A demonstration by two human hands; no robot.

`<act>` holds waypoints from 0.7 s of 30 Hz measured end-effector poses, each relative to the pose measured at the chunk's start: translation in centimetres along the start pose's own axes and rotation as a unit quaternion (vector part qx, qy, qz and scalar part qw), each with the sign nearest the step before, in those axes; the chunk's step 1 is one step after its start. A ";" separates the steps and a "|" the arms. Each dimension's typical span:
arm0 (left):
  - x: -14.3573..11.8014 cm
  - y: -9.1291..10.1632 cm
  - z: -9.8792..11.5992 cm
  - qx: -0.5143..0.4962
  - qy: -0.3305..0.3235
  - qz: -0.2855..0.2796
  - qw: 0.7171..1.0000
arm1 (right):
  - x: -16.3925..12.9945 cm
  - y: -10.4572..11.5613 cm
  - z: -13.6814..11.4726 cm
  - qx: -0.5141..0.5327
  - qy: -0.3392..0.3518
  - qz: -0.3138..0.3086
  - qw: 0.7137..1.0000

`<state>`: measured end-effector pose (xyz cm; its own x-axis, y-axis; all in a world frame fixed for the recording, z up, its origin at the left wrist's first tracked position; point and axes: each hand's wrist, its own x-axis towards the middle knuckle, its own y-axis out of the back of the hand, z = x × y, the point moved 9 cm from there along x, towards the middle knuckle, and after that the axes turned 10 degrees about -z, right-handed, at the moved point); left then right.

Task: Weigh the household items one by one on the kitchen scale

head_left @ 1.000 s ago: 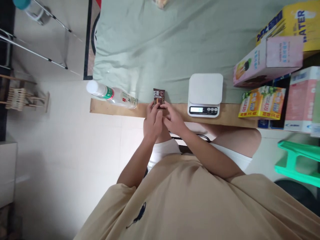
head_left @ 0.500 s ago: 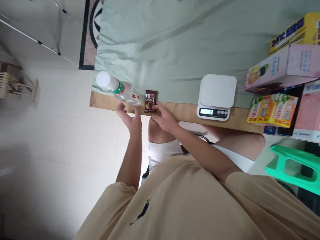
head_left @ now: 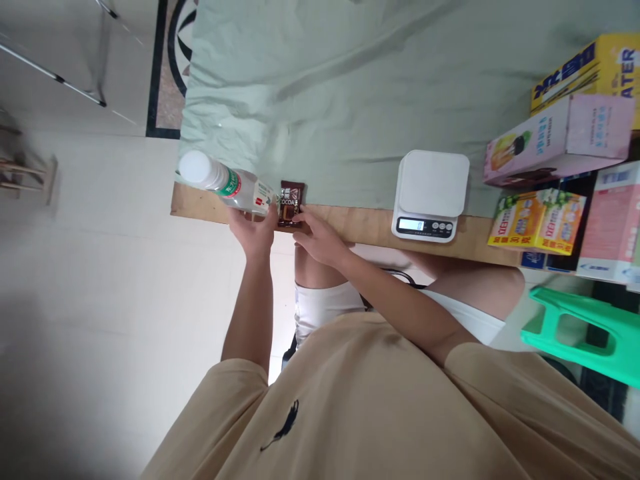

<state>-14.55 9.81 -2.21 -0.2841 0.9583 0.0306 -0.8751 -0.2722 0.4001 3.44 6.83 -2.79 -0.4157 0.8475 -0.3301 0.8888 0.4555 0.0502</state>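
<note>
Bottle (head_left: 245, 191) blocks left of packet (head_left: 291, 202).

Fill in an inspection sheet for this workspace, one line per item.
Surface: wrinkled green cloth, with a bare wooden edge along the near side.
Job's things: white-capped bottle; brown COCOA packet just right of its base. Whether they touch is unclear.
Clutter: white scale, display lit, reading too small to tell; yellow box, pink box and orange-yellow packs grouped on the right.
Hands: left hand at the bottle's side, fingers partly hidden; right hand with fingertips at the packet. Grip of both unclear.
Cables: nothing seen on the tabletop.
Surroundings: pale tiled floor, green stool at right, metal rod at upper left.
</note>
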 end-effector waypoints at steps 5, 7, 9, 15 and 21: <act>-0.1 0.7 -0.5 -0.009 0.012 0.002 1.000 | 0.3 -0.7 0.4 0.004 -0.018 -0.024 1.000; 0.0 0.8 -0.8 -0.001 0.026 0.001 1.000 | 0.3 -0.9 0.4 0.012 -0.021 -0.027 0.999; 0.1 0.8 -0.9 -0.006 0.030 0.000 1.000 | 0.3 -0.9 0.3 0.015 -0.022 -0.027 0.999; -0.1 1.0 -0.8 -0.045 0.029 0.007 0.999 | -0.1 -0.9 0.1 0.008 -0.014 -0.025 1.000; 0.1 0.8 -0.8 0.005 0.036 0.009 0.999 | 0.0 -1.2 0.5 0.032 -0.009 -0.026 0.999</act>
<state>-15.56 9.59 -2.68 -0.3281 0.9442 -0.0286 -0.8658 -0.2884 0.4090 2.43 6.18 -3.31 -0.4582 0.8181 -0.3476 0.8770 0.4797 -0.0271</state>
